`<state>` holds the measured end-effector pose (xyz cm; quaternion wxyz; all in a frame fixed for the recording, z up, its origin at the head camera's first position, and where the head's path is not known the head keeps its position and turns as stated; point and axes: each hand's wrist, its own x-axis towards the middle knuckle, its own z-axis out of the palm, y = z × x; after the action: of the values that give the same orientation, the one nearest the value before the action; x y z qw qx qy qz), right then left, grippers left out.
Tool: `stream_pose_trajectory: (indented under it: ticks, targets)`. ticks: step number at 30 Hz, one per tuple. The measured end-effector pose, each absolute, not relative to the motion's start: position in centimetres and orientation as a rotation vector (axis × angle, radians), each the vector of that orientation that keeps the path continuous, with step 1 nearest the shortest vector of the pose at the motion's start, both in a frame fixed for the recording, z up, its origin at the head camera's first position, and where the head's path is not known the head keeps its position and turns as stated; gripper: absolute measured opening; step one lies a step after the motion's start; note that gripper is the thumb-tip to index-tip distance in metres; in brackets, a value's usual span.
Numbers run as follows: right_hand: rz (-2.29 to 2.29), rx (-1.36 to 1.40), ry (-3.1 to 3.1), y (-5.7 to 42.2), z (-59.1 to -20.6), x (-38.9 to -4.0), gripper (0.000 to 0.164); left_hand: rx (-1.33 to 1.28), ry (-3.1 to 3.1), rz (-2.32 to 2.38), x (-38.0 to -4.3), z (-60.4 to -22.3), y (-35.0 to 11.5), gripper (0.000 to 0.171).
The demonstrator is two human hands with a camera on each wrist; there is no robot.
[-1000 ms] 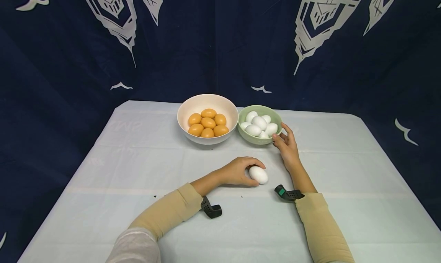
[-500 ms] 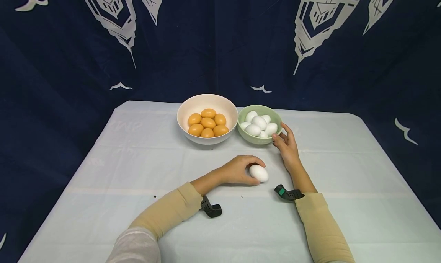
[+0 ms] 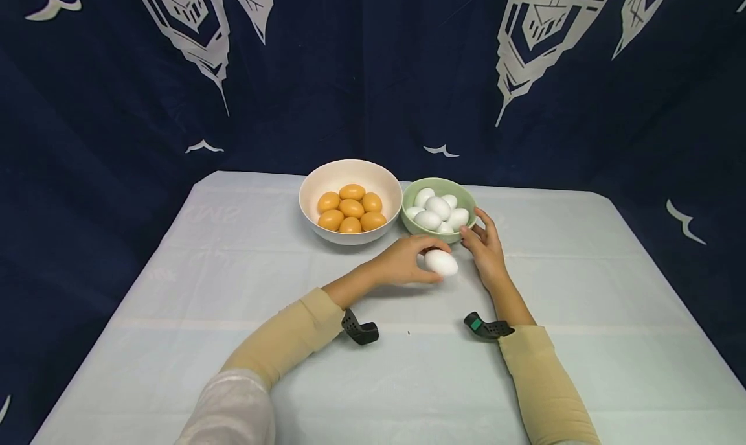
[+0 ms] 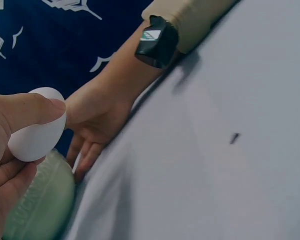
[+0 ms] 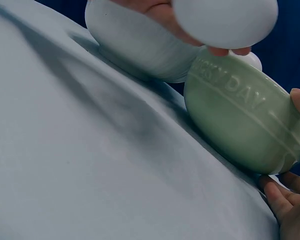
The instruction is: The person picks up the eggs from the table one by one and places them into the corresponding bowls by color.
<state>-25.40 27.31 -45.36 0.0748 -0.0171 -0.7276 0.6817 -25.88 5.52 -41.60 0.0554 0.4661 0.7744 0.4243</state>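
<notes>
A white egg [image 3: 441, 262] is pinched between the thumb and fingers of my left hand [image 3: 405, 260], raised off the table in front of the green bowl [image 3: 444, 184]. Close up in the left wrist view, the thumb lies across the egg [image 4: 37, 135] and fingers support it from below. My right hand [image 3: 488, 254] grips the green bowl's right side. In the right wrist view its thumb is at the rim and the other fingers sit low against the bowl [image 5: 235, 115], which carries raised lettering. Several white eggs [image 3: 437, 206] lie inside that bowl.
A larger cream bowl [image 3: 352, 168] stands just left of the green one, holding several orange-brown eggs [image 3: 351, 208]. Both rest toward the back of a table with a white cloth [image 3: 245, 238]. A dark blue patterned curtain [image 3: 326, 76] hangs behind.
My left hand has lifted the white egg from the table and carried it away from me, closer to the green bowl. The right hand has stayed at the bowl.
</notes>
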Motion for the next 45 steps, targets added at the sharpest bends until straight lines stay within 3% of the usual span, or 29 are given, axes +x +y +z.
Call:
stream_pose_trajectory:
  ticks: [16,34,45]
  targets:
    - [2.082,-0.054,-2.173,27.4,-45.4,-25.4,0.066,1.317,2.462,1.321,-29.1,-37.8,7.5,0.049]
    - [2.062,-0.063,-2.194,27.4,-45.3,-25.5,0.065,1.112,2.670,1.274,-32.0,-37.7,9.6,0.045]
    - [2.046,-0.079,-2.196,27.4,-45.3,-25.4,0.065,1.155,2.791,1.003,-32.2,-38.4,11.0,0.048]
